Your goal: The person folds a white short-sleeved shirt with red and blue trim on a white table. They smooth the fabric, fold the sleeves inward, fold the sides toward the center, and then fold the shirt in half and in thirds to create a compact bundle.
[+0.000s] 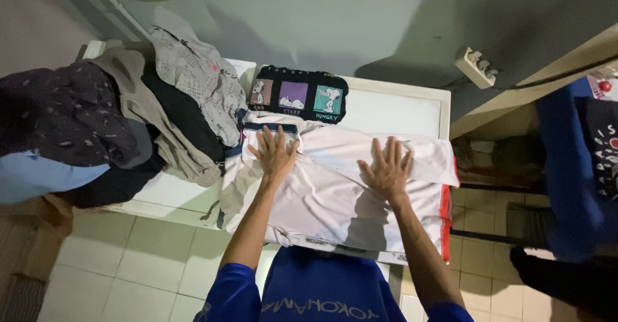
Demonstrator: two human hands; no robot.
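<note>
A white shirt (335, 196) with a dark collar and red side trim lies spread on a white table (393, 106). My left hand (275, 153) presses flat on it near the collar, fingers apart. Palm down and fingers spread, my right hand (387, 167) rests on the shirt's right part, where a sleeve is folded across. Neither hand grips anything. A folded black shirt (299, 94) with three cartoon panels lies just beyond the white shirt.
A heap of unfolded clothes (129, 116), dark, beige and grey patterned, covers the table's left end. A grey wall with a white power strip (477, 66) stands behind. Blue and dark garments (573, 167) hang at the right. Pale floor tiles (141, 264) lie below.
</note>
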